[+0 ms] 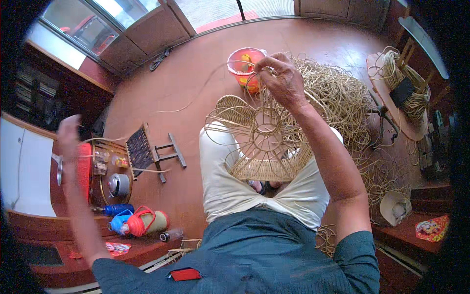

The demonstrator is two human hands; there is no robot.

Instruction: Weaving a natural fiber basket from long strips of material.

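Right hand (pixel 280 78) pinches a cane strand on the half-woven basket (pixel 262 142) in the lap; left hand (pixel 68 137) raised far left, blurred, grip unclear.

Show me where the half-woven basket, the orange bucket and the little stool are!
half-woven basket (pixel 267 169), head view, on the woven band at its lower edge.
orange bucket (pixel 243 73), head view, on its orange side wall.
little stool (pixel 141 151), head view, on its dark woven seat.
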